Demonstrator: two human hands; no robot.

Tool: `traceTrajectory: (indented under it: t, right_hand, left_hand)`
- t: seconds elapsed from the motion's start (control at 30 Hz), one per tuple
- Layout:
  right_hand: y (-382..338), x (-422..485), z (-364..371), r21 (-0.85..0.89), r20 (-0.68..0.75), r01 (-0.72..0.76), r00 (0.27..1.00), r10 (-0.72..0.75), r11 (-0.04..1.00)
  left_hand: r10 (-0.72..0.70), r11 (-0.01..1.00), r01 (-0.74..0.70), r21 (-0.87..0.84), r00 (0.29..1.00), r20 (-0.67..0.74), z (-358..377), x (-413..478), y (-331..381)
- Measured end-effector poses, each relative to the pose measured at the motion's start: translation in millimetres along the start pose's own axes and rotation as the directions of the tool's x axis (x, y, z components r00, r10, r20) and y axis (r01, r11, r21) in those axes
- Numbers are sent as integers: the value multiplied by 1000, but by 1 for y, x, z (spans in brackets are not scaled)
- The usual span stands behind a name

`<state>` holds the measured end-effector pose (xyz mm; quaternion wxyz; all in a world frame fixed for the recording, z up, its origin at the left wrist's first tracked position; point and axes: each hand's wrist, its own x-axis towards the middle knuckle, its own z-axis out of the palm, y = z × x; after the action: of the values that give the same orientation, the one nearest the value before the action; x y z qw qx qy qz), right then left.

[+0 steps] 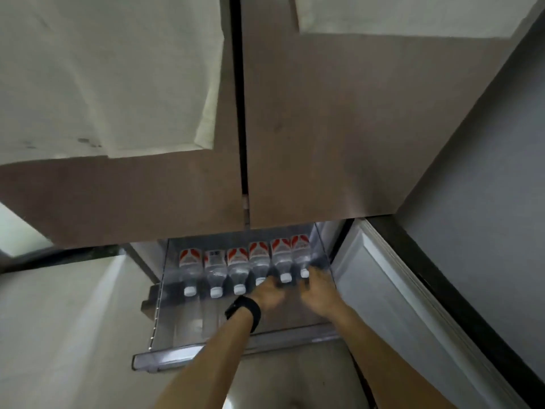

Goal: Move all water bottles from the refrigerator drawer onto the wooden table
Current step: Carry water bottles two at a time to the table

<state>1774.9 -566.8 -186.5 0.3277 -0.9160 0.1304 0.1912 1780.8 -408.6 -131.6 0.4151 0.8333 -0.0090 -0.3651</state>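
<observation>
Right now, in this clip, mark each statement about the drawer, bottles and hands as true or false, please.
1. Six bottles lie in a row in the drawer. True.
2. The bottles stand upright. False: they lie on their sides, white caps toward the camera.
3. The left hand wears a dark band on its wrist. True.
4. The right hand has lifted a bottle clear of the drawer. False: it reaches at the bottles on the right end; blur hides any grip.
5. The drawer is pushed shut. False: it is pulled out, with both hands inside.
</observation>
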Motion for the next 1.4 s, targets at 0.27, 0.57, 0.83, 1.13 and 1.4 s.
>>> traceTrajectory:
  t: [0.27,0.57,0.83,1.13,1.4]
  right_hand:
    - [-4,46,0,49,72,-199,978,196,979]
    - [-9,53,12,452,169,-319,948,271,833]
    - [-22,2,-9,547,164,-346,937,308,762]
    - [-23,-75,-54,-189,-269,-17,962,-35,982]
    - [-22,-86,-38,-24,-350,186,919,-182,982]
  left_hand:
    - [-278,862,247,-443,960,-7,22,73,-13]
    - [-350,709,279,-647,936,20,23,66,-21]
    - [-272,851,246,-464,962,13,-12,2,-4]
    - [76,848,55,527,972,-223,-72,-49,15]
    - [346,877,-168,450,871,-349,-46,-43,-8]
